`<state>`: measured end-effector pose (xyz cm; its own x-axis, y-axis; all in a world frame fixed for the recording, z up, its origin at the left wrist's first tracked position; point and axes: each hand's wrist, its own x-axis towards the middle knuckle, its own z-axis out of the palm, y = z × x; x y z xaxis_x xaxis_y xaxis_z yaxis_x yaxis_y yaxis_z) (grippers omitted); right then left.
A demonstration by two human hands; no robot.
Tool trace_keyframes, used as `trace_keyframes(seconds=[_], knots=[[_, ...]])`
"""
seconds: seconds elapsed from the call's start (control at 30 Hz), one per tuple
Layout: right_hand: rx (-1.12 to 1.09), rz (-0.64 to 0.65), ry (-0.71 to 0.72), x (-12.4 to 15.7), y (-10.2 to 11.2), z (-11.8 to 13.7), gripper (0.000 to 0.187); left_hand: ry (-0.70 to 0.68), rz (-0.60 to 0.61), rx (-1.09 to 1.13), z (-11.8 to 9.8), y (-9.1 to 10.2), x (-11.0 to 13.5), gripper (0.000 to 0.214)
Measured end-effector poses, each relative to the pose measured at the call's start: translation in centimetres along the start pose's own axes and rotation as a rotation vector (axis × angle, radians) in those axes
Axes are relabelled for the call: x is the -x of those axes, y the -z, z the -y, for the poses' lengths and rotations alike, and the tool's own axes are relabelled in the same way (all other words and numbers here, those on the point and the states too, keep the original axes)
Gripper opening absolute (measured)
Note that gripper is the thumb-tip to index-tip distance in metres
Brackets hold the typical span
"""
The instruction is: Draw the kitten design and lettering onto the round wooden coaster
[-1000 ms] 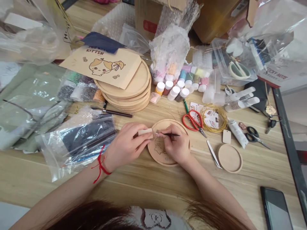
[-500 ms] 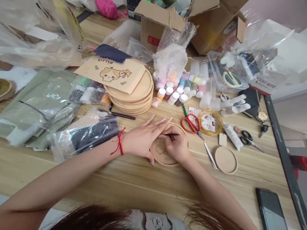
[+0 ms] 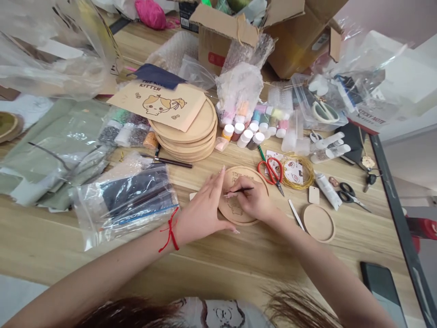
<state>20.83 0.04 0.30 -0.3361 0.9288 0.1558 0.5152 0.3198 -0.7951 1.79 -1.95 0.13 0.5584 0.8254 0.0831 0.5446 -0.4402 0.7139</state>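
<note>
My right hand [image 3: 253, 199] is shut on a thin dark-handled brush [image 3: 242, 190], its tip held low over a round wooden disc [image 3: 251, 175]. The disc bears a drawn kitten and lettering near its top edge. My left hand [image 3: 201, 210] lies open with its fingers spread, its fingertips against the disc's left rim. A small pale block [image 3: 193, 196] lies on the wooden table just behind that hand, partly hidden.
Around the disc are stacked wooden discs [image 3: 186, 136], a kitten-printed kraft card [image 3: 159, 105], small paint pots [image 3: 249, 132], red scissors [image 3: 271, 171], gold wire [image 3: 298, 172], a shallow wooden dish [image 3: 318, 223], a plastic bag [image 3: 123, 200] and a phone [image 3: 380, 287].
My left hand has let go of the pale block, which now lies on the table. That hand has spread open against the disc. My right hand stays over the disc with the brush.
</note>
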Motion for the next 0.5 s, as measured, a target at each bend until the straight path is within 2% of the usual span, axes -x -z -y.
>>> trace_keyframes(seconds=[0.07,0.17,0.23,0.33,0.4,0.5], knots=[[-0.025,0.027,0.004,-0.1,0.3,0.0,0.023,-0.033,-0.03,-0.081,0.3,0.9,0.7,0.127],[-0.054,0.008,0.045,-0.1,0.4,0.0,0.022,-0.139,-0.063,-0.206,0.9,2.4,1.3,0.076],[-0.052,-0.009,0.069,-0.1,0.4,0.0,0.023,-0.214,-0.069,-0.243,1.2,3.1,1.3,0.056],[-0.048,-0.018,0.075,0.1,0.3,0.0,0.023,-0.31,-0.07,-0.251,1.6,3.4,1.0,0.05],[-0.05,-0.018,0.065,0.2,0.3,0.0,0.023,-0.327,-0.086,-0.232,2.0,3.3,0.9,0.05],[-0.047,-0.019,0.031,0.2,0.3,0.0,0.02,-0.203,-0.128,-0.208,2.7,3.2,1.4,0.055]])
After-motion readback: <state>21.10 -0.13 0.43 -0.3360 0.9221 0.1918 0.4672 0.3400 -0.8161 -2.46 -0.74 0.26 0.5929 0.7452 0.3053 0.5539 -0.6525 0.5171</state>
